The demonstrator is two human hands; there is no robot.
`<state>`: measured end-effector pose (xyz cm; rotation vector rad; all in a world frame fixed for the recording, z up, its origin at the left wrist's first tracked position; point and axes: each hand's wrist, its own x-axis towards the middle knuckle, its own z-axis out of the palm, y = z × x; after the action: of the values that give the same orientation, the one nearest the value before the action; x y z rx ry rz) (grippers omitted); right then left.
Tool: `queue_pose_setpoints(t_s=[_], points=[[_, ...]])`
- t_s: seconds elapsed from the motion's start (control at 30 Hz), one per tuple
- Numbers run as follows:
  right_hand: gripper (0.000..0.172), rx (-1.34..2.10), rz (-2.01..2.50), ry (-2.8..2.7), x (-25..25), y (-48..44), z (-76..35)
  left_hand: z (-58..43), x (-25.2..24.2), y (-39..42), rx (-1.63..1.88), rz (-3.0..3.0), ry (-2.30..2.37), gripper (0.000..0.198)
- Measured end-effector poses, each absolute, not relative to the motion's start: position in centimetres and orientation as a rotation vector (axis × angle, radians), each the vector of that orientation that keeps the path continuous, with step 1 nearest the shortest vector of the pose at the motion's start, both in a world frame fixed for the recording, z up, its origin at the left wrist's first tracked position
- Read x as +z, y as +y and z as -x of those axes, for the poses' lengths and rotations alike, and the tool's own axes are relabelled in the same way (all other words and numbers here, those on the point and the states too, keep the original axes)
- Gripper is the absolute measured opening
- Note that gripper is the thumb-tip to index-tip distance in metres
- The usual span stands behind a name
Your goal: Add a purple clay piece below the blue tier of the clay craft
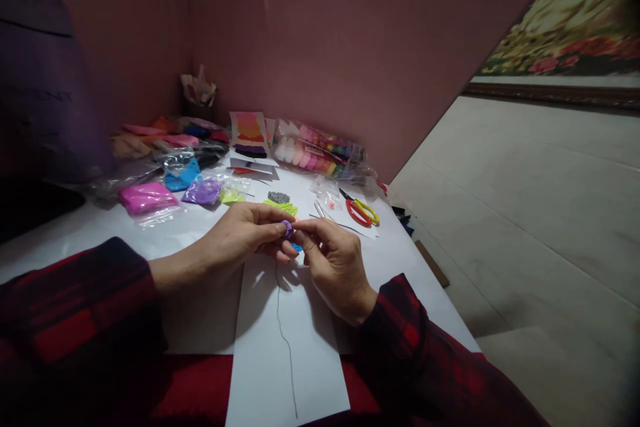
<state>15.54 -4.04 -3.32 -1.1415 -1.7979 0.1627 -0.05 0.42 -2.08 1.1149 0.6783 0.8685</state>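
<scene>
A small lump of purple clay [287, 229] is pinched between the thumb and forefinger of my left hand [255, 230]. The thumb and forefinger of my right hand [333, 260] close on the lump's right side. Both hands are over a white sheet of paper [305, 360] with a wavy dark line [285, 337] running down it. Beyond my fingers, textured patches of grey clay [279, 197] and yellow-green clay [285, 207] show on the paper. A bit of blue clay [297, 247] peeks out below my fingertips; the rest is hidden behind my hands.
Red-and-yellow scissors [363, 211] lie to the right, near a slim silver tool [320, 209]. Bags of pink clay [149, 198], purple clay [203, 191] and blue clay [183, 175] are at the left. A long multicoloured clay pack [317, 153] lies along the wall. A large purple object [50, 87] stands far left.
</scene>
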Motion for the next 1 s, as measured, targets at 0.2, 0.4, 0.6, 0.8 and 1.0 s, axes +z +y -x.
queue_pose_setpoints(t_s=[0.2,0.4,0.6,0.8,1.0], points=[[0.011,0.168,1.155,-1.798,-3.34,-4.09,-15.55,-0.01,-1.86,0.3,0.869,-1.121,0.706,0.007],[0.011,0.146,1.165,-1.801,-3.23,-4.11,-15.49,-0.09,-2.1,0.39,0.868,-1.121,0.7,0.01],[0.011,0.127,1.188,-1.821,-3.13,-4.13,-15.45,-0.16,-2.29,0.64,0.857,-1.148,0.702,0.012],[0.012,0.177,1.205,-1.864,-3.18,-4.22,-15.5,-0.14,-2.18,0.65,0.826,-1.146,0.722,0.008],[0.013,0.197,1.162,-1.929,-3.19,-4.16,-15.62,-0.13,-1.97,0.47,0.801,-1.225,0.78,0.01]])
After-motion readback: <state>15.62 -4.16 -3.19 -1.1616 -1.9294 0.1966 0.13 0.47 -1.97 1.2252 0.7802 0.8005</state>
